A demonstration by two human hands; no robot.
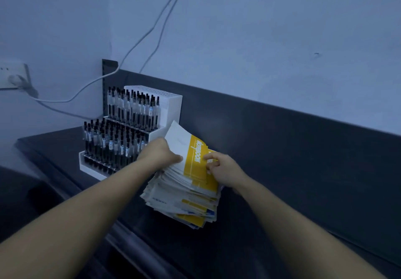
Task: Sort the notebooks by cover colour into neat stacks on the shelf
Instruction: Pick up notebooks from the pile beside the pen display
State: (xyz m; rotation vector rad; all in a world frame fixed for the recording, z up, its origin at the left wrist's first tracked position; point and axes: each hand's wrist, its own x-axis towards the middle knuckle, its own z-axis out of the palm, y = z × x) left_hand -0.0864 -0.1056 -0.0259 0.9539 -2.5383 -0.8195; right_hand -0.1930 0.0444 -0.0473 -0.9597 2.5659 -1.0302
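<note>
A thick, uneven stack of notebooks (184, 200) lies on the dark shelf (271, 202), mostly white and yellow covers with a few blue edges low down. The top notebook (193, 155), white with a yellow band and white lettering, is tilted up off the stack. My left hand (161, 153) grips the upper notebooks at their left edge, fingers tucked underneath. On the yellow band at the right edge, my right hand (219, 166) pinches the top notebook. Both forearms reach in from the bottom of the view.
A white tiered pen display (171, 105) full of black pens stands just left of the stack, close to my left hand. The shelf's dark back panel (282, 126) rises behind. A wall socket (13, 75) and white cables (138, 40) hang on the wall at left.
</note>
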